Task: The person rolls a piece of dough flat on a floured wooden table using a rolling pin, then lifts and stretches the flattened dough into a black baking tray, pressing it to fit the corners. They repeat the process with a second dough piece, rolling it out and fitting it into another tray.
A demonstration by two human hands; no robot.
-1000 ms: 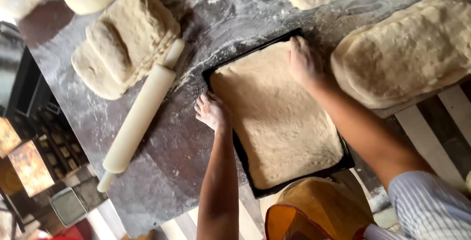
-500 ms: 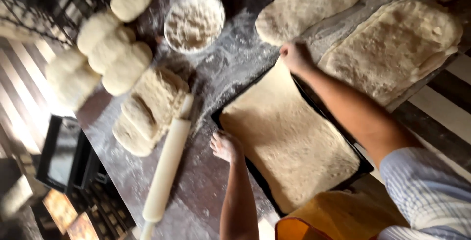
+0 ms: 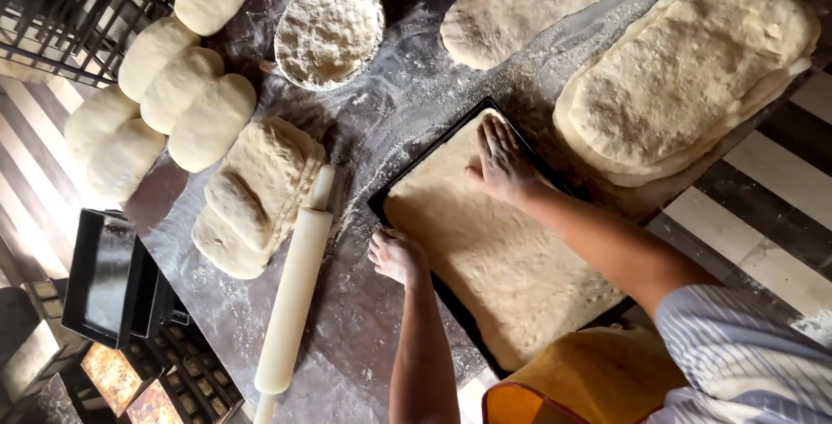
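A flat sheet of dough (image 3: 494, 255) fills a black baking tray (image 3: 379, 205) on the floured dark table. My right hand (image 3: 503, 164) lies flat on the dough near the tray's far corner, fingers spread. My left hand (image 3: 394, 255) rests at the tray's left edge, fingers curled on the dough's rim. A wooden rolling pin (image 3: 293, 298) lies just left of the tray.
Folded dough pieces (image 3: 256, 194) and several round dough balls (image 3: 178, 86) sit to the left. A bowl of flour (image 3: 329, 32) stands at the back. Stacked flat dough sheets (image 3: 685, 77) lie right, another (image 3: 529, 3) behind. Black tins (image 3: 108, 277) sit low left.
The view has swung, bringing the dough balls and flour bowl into sight. My right hand slid from the tray's far corner onto the dough; my left hand stays at the left edge.
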